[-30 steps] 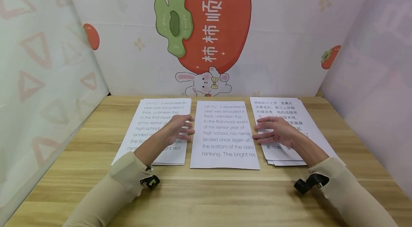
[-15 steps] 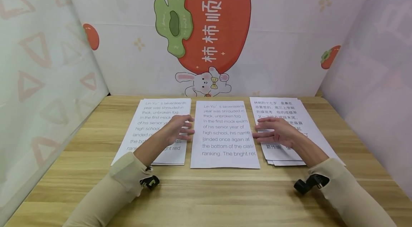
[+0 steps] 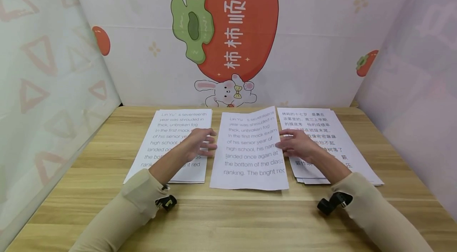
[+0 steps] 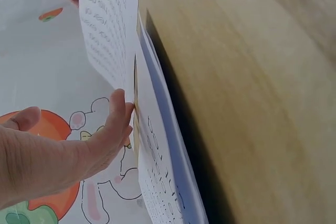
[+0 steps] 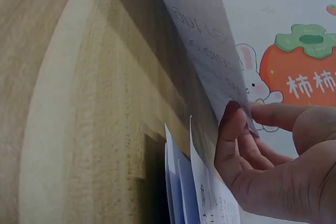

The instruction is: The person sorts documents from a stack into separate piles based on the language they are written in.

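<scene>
A printed sheet of paper (image 3: 250, 152) with English text lies in the middle, its right side raised and bowed. My right hand (image 3: 300, 145) pinches that right edge between thumb and fingers; in the right wrist view the raised sheet (image 5: 205, 40) slopes up to the fingertips. On the other side, my left hand (image 3: 198, 143) is held over the left paper stack (image 3: 178, 125), fingers spread and the thumb apart. Its fingertips (image 4: 118, 98) are right at the sheet's left edge in the left wrist view. Beside the right hand lies the right paper stack (image 3: 307, 119), printed in Chinese.
All the paper is on a wooden table (image 3: 228, 220). A white cloth backdrop (image 3: 314, 45) with a large persimmon and a rabbit stands behind it, and cloth walls rise at both sides. Each stack has slightly uneven edges.
My right hand has shifted left and taken the middle sheet's right edge, which has come up off the table. The left hand has hardly moved.
</scene>
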`<action>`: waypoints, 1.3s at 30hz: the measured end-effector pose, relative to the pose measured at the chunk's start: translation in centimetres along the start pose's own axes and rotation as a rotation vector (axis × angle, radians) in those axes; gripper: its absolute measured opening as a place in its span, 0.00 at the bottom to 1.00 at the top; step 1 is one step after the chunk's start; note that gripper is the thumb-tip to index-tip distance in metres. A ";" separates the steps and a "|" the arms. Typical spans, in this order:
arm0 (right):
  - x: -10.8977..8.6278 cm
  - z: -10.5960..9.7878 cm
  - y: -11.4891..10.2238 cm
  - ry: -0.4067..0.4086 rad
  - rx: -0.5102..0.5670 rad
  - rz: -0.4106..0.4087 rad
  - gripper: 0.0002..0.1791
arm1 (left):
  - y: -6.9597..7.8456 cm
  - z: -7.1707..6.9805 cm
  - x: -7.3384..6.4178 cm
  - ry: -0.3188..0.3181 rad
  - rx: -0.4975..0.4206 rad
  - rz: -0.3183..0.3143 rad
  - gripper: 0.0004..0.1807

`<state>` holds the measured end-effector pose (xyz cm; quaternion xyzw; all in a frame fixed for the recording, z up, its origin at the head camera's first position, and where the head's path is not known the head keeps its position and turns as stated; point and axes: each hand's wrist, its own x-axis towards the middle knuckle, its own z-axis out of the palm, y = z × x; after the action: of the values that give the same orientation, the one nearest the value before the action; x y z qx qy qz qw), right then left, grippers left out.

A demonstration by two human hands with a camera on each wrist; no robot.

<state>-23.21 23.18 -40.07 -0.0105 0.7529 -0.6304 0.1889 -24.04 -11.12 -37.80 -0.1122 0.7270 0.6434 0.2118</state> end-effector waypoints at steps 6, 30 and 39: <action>-0.1 0.3 0.0 0.001 -0.045 -0.067 0.32 | 0.0 0.2 0.5 0.009 0.005 0.024 0.30; -0.9 -0.5 0.4 -0.027 0.075 -0.119 0.21 | -0.6 1.2 1.1 -0.096 0.015 0.141 0.45; -1.2 -0.6 0.4 0.087 -0.046 -0.056 0.19 | -0.5 1.4 1.1 -0.076 0.039 0.167 0.45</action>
<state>-22.14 24.11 -40.06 -0.0082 0.7743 -0.6176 0.1379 -24.61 -9.68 -38.87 -0.0223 0.7376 0.6484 0.1870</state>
